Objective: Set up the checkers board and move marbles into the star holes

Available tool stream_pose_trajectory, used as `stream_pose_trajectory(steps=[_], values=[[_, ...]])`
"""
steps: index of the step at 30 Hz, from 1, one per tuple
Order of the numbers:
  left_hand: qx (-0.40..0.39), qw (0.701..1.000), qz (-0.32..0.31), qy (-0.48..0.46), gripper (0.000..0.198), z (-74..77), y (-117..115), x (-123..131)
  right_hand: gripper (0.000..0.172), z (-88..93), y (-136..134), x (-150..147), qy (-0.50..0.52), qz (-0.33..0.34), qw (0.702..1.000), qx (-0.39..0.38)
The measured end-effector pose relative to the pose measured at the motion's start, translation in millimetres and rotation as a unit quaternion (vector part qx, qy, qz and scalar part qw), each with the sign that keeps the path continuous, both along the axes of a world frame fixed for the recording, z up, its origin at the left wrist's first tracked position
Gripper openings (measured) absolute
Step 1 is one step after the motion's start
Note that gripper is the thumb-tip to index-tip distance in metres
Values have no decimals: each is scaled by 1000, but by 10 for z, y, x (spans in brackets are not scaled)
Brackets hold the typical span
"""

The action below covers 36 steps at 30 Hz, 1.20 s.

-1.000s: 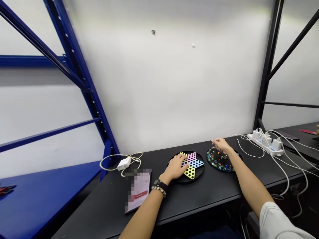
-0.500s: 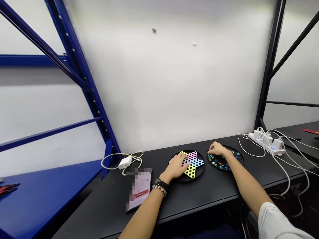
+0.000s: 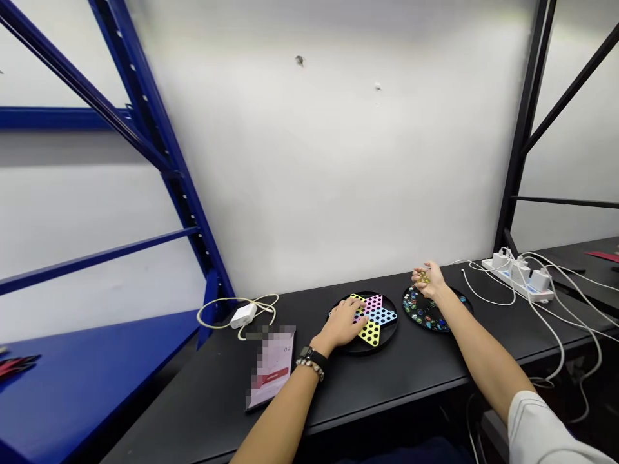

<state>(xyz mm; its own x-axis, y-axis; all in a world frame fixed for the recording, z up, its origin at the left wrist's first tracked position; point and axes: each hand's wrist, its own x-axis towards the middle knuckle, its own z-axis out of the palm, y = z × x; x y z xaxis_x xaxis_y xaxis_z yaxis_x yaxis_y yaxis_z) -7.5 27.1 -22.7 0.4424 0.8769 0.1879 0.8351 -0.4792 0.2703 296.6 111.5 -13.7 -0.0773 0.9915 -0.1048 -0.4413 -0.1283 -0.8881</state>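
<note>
My left hand (image 3: 342, 322) lies with fingers stretched out over the left part of a star-shaped Chinese checkers board (image 3: 371, 332), coloured yellow, pink and blue with dark holes. The board sits in a round black tray (image 3: 356, 348). Above a second round black tray (image 3: 469, 310), my right hand (image 3: 433, 280) is turned palm up with curled fingers. Several yellowish marbles (image 3: 424, 278) rest in that palm. Glass marbles (image 3: 420, 316) of blue, green, white and other colours are scattered in the tray below, and my right wrist and forearm hide part of it.
A tablet (image 3: 273, 370) lies left of my left forearm. Behind it are a white charger (image 3: 243, 316) and its looped cable. A white power strip (image 3: 520, 281) with plugs and trailing cables stands at the right. Blue rack posts (image 3: 169, 154) rise at the left.
My right hand has lifted out of the marble tray and turned palm up, now showing yellowish marbles in it. My left hand has stayed on the board.
</note>
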Motion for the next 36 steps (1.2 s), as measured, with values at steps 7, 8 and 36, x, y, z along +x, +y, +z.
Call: stream_pose_trajectory(steps=[7, 8, 36], values=[[-6, 1000, -2, -3, 37, 28, -17, 7, 24, -50, -30, -201, 41, 42, 997, -51], [-6, 1000, -3, -3, 37, 29, -20, 8, 23, -53, -39, -265, 43, 49, 997, -50], [13, 1000, -13, -1, 39, -47, 42, -12, 49, -260, -174, -1177, 13, -1, 996, 83]])
